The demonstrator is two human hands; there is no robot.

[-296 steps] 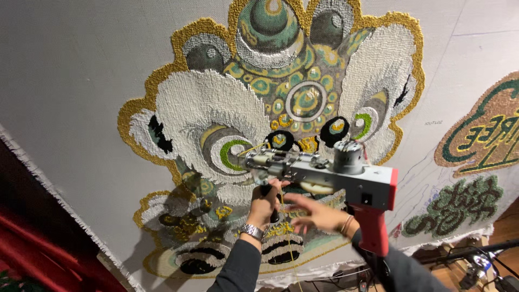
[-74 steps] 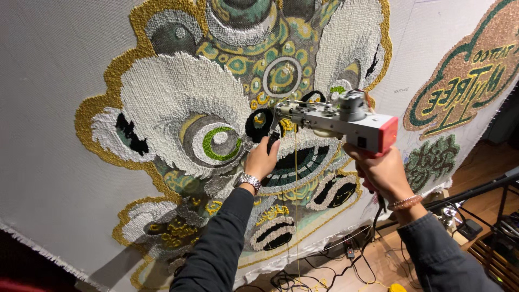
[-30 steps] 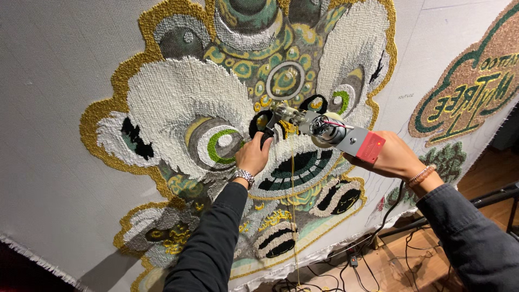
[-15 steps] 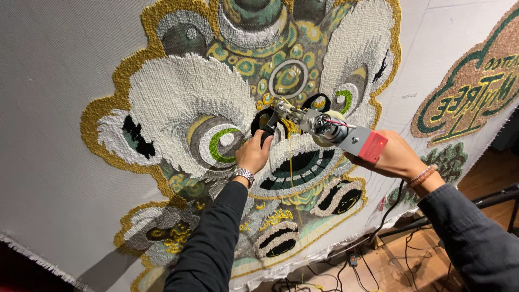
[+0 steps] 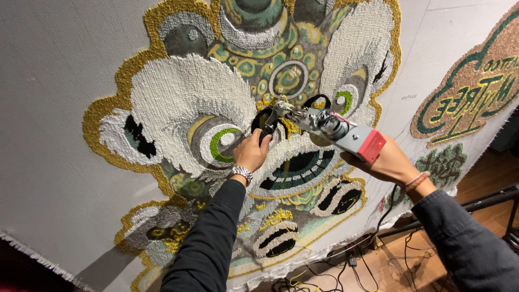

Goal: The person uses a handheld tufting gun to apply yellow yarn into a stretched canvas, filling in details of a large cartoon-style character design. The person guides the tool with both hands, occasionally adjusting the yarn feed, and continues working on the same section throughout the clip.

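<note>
A grey metal tufting gun with a red rear block (image 5: 335, 132) is pressed nose-first against the large grey stretched cloth (image 5: 65, 81), at the centre of a tufted lion-head design in white, gold and green yarn (image 5: 227, 108). The left hand (image 5: 251, 152), a silver bracelet (image 5: 242, 173) at its wrist, is closed around the gun's black front handle. The right hand (image 5: 386, 165) grips the rear from below. A second tufted piece in green and gold (image 5: 470, 97) hangs to the right. Below, black cables (image 5: 324, 265) lie on the wooden floor (image 5: 411, 259), beside a dark metal stand bar (image 5: 486, 203).
</note>
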